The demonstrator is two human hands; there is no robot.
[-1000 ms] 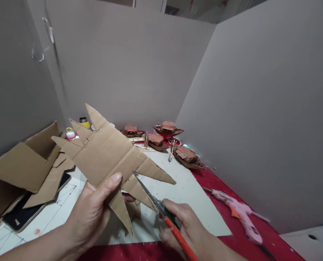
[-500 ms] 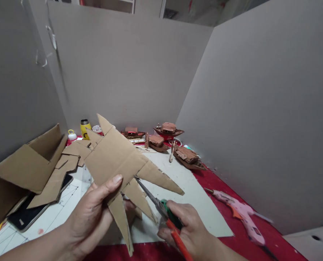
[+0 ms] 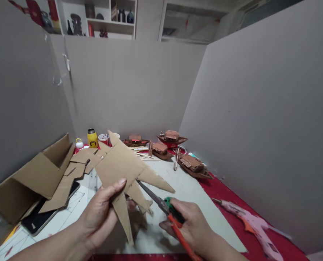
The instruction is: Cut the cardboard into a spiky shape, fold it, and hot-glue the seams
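From here, the left hand (image 3: 103,206) pinches a spiky, tan cardboard sheet (image 3: 120,163) above the flat, pale board (image 3: 207,214), apparently steadying it; the right hand (image 3: 191,221) wraps red-and-green-handled metal scissors (image 3: 156,200), tips at its edge.

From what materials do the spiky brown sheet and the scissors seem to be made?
The spiky brown sheet: probably cardboard, matte; it is plain brown with stiff-looking points. The scissors: blades apparently metal, shown by a dull grey sheen; handles probably plastic, judging by their bright red and green.
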